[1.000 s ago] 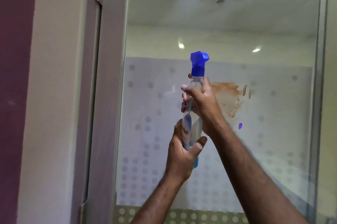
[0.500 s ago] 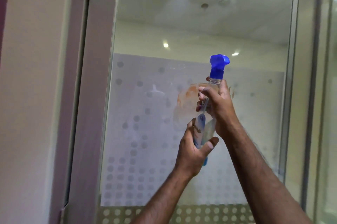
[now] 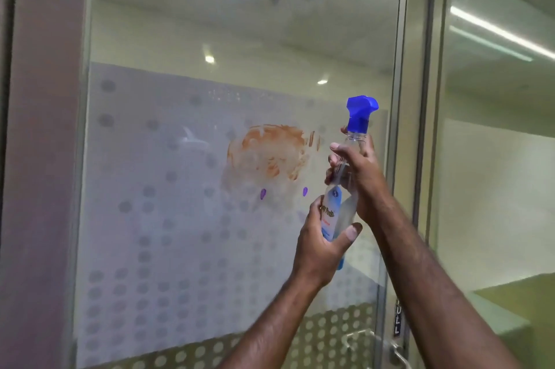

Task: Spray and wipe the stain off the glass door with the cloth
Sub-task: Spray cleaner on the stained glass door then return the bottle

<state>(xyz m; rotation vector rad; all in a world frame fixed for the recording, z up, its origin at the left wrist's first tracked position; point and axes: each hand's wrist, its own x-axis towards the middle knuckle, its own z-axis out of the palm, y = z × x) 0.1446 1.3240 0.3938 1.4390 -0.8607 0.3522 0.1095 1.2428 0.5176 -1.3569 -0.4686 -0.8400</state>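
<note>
A glass door point(image 3: 168, 218) with a frosted, dotted band fills the view. A brownish-orange smeared stain point(image 3: 267, 152) sits on the frosted part, with two small purple marks point(image 3: 263, 194) just below it. To the right of the stain I hold a clear spray bottle point(image 3: 339, 206) with a blue trigger head point(image 3: 360, 112), upright. My left hand point(image 3: 321, 248) grips the bottle's lower body. My right hand point(image 3: 357, 170) wraps the neck just under the blue head. No cloth is in view.
The door's metal frame point(image 3: 402, 98) runs vertically right of the bottle, with a lever handle point(image 3: 393, 350) low down. A wide pillar point(image 3: 45, 158) stands at the left. Another glass panel point(image 3: 495, 158) lies to the right.
The view has swung left across the door, so both hands and the bottle now sit right of the stain, which is uncovered. The grip on the bottle is unchanged.
</note>
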